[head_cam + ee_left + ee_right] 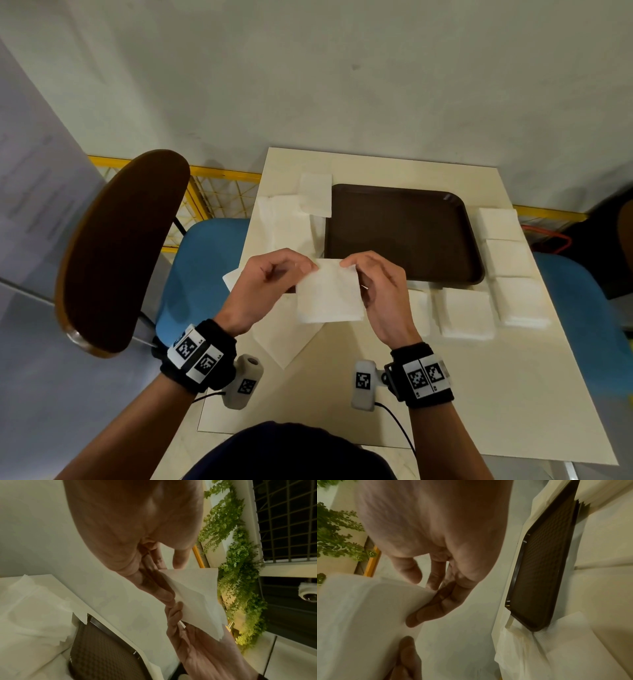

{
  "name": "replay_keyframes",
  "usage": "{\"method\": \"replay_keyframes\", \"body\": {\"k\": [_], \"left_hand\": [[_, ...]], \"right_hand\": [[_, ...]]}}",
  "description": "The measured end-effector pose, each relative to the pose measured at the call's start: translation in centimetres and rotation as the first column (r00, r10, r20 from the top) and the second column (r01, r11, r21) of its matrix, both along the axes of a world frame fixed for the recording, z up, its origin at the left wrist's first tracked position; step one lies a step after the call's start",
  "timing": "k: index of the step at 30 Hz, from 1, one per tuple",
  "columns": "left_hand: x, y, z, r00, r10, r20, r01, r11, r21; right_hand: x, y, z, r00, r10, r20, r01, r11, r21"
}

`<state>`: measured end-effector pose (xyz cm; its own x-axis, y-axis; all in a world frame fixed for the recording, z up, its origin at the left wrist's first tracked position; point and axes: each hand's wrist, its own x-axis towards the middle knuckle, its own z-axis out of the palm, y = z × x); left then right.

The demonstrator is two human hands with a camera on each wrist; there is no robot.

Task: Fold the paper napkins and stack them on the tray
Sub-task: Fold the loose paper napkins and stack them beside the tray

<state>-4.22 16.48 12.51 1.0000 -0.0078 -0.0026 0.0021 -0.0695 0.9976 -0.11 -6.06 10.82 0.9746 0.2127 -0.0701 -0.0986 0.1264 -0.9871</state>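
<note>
Nearest the person, both hands hold one white square paper napkin up off the cream rectangular table: the left hand pinches its upper left corner between thumb and fingertips, and the right hand pinches the upper right corner, so the sheet hangs down between them. The wrist views show each thumb pressed to the paper against the fingers. The step in hand looks like the fold itself, with the napkin lifted and squared but not yet creased or set down; whether it is already doubled cannot be told. The next move probably calls for bringing the top edge to meet the bottom one with corners matched, pressing the crease flat, then carrying the piece forward to the tray. Under the hands lies a loose unfolded sheet of white paper, turned at an angle, which takes up the spot where a crease would be pressed. Just beyond, the dark brown rectangular plastic tray sits with nothing on it, so the stack is not begun. White napkin piles lie along its near edge and right side, and a heap of unfolded napkins lies on its left, one overlapping the rim. Left of the table stands a dark wooden chair back over a blue seat.
</note>
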Motion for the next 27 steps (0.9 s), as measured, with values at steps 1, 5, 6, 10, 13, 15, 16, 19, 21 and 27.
{"method": "replay_keyframes", "body": {"k": [1,5,6,10,13,15,16,19,21,27], "left_hand": [[0.0,-0.1,0.0,0.999,-0.014,0.047,0.01,0.997,0.075],[0.4,-0.7,-0.7,0.999,0.004,0.034,-0.008,0.995,0.101],[0.5,-1.0,-0.8,0.999,0.024,0.023,-0.027,0.991,0.133],[1.2,-1.9,-1.9,0.997,-0.01,0.082,-0.018,0.943,0.332],[1.7,-2.8,-2.8,0.986,-0.14,0.095,0.085,0.896,0.436],[1.8,-3.5,-3.2,0.975,-0.213,0.065,0.152,0.85,0.504],[1.9,-3.8,-3.4,0.97,-0.239,0.052,0.175,0.827,0.535],[2.2,-5.1,-3.9,0.961,-0.274,0.036,0.201,0.781,0.591],[2.5,-6.1,-4.3,0.959,-0.276,0.059,0.186,0.776,0.602],[4.0,-9.3,-5.6,0.99,-0.122,0.066,0.076,0.877,0.474]], "right_hand": [[0.0,-0.2,-0.2,1.0,0.002,0.021,-0.001,0.998,-0.065],[0.1,-1.0,-0.7,0.999,-0.011,0.032,0.017,0.983,-0.183],[0.1,-1.2,-0.7,1.0,-0.014,0.016,0.017,0.982,-0.186],[0.1,-2.0,-0.8,0.99,0.101,0.102,-0.049,0.905,-0.422],[0.3,-2.6,-1.4,0.926,0.308,0.217,-0.074,0.713,-0.698],[0.5,-3.2,-2.0,0.889,0.395,0.23,-0.066,0.609,-0.791],[0.5,-3.5,-2.1,0.879,0.416,0.232,-0.064,0.586,-0.808],[0.4,-4.4,-2.1,0.869,0.439,0.227,-0.092,0.594,-0.799],[0.5,-5.2,-2.3,0.868,0.443,0.225,-0.116,0.62,-0.776],[1.8,-10.7,-3.3,0.896,0.368,0.249,-0.086,0.694,-0.715]]}}
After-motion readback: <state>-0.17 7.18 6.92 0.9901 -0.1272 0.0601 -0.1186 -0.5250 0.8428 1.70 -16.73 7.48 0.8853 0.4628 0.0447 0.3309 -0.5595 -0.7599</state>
